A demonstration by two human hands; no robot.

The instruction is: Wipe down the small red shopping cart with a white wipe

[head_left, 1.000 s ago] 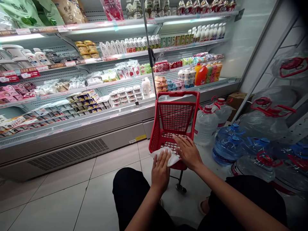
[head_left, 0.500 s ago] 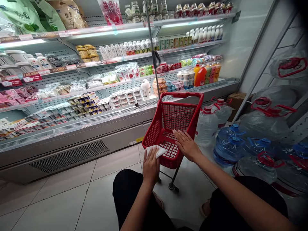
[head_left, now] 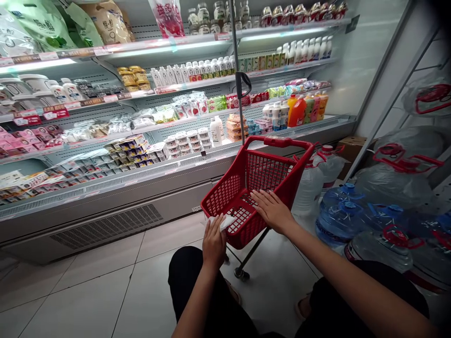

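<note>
A red plastic shopping cart [head_left: 243,241] on metal legs with small wheels stands just before my knees. My left hand [head_left: 214,240] lies on the near left corner of its basket rim, with a white wipe [head_left: 227,222] held under the fingers against the plastic. Part of the wipe sticks out to the right of the hand. My right hand [head_left: 272,211] rests on the right rim of the basket, fingers stretched out flat and nothing visible in it. Through the grid of the basket floor, the ground shows. The cart's handle [head_left: 278,142] is at the far side.
Behind the cart runs an open refrigerated display case [head_left: 169,202] with shelves of yogurt, bottles and bags. A dark door handle [head_left: 243,84] rises on a vertical glass edge. Large water jugs [head_left: 338,211] crowd the right side, beside a cardboard box [head_left: 352,149].
The cart has turned, its handle swinging right and its near corner shifting left. My left hand has moved a little left with the wipe; my right hand stays on the right rim.
</note>
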